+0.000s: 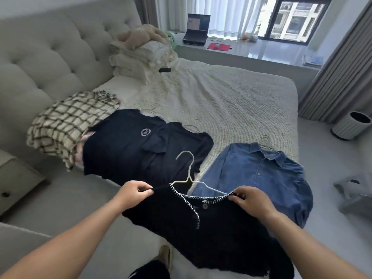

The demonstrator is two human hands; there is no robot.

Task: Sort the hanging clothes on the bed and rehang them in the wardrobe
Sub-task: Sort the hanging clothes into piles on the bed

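Note:
I hold a black cardigan [217, 228] with white stitched trim on a white hanger [188, 174] above the bed's near edge. My left hand [133, 191] pinches its left shoulder and my right hand [248, 199] pinches its right shoulder. Behind it on the bed [221, 101] lie dark navy tops [141, 146] on hangers. A blue denim shirt [259, 174] on a hanger lies to the right. A cream checked garment [66, 123] is heaped at the left by the headboard.
Folded cream blankets and pillows [141, 55] are stacked at the head of the bed. A window ledge holds a laptop [196, 29]. A white ribbed bin [351, 125] stands on the floor at right, a nightstand [16, 178] at left.

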